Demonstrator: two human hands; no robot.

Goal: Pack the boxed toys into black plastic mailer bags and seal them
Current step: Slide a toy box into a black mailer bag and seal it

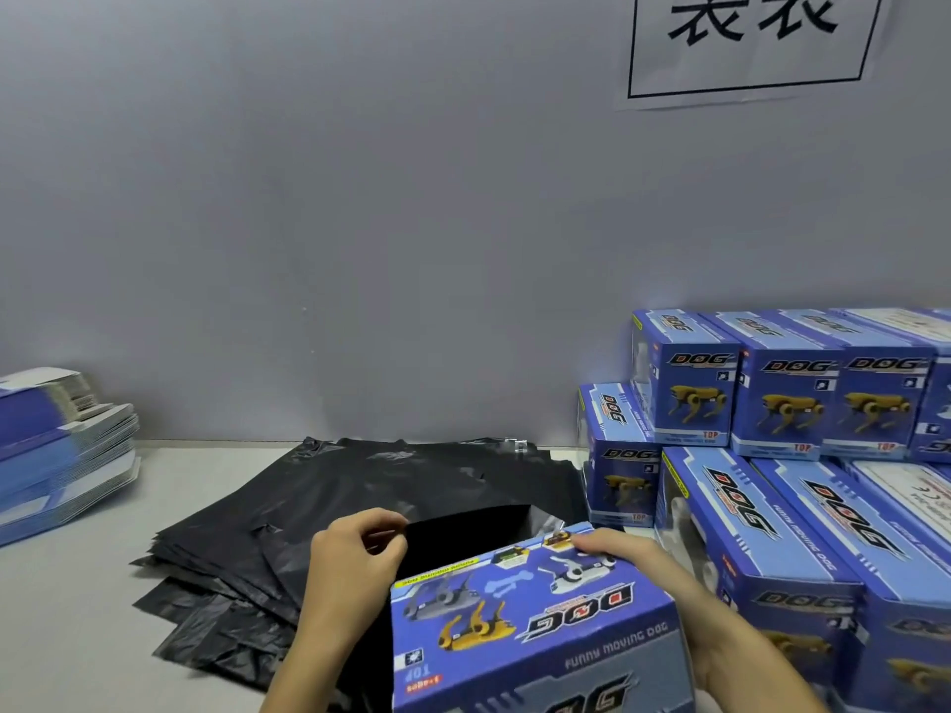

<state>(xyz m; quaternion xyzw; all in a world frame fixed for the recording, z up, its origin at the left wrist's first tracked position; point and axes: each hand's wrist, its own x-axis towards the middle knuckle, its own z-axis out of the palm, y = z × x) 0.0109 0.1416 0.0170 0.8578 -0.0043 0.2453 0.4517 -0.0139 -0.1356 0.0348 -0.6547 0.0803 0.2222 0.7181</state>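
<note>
A blue "DOG" toy box [535, 625] is held low at the centre, its printed face up and its far end at the mouth of a black mailer bag [463, 532]. My right hand [633, 563] grips the box along its right far edge. My left hand [355, 553] pinches the raised upper lip of the bag, holding the mouth open. The bag lies on top of a fanned pile of black mailer bags [319, 512] spread on the table.
Several stacked blue "DOG" boxes [787, 403] fill the right side against the grey wall. A stack of flat blue cardboard sheets [56, 445] sits at the far left. The pale table [67, 609] shows at lower left. A paper sign [751, 38] hangs on the wall.
</note>
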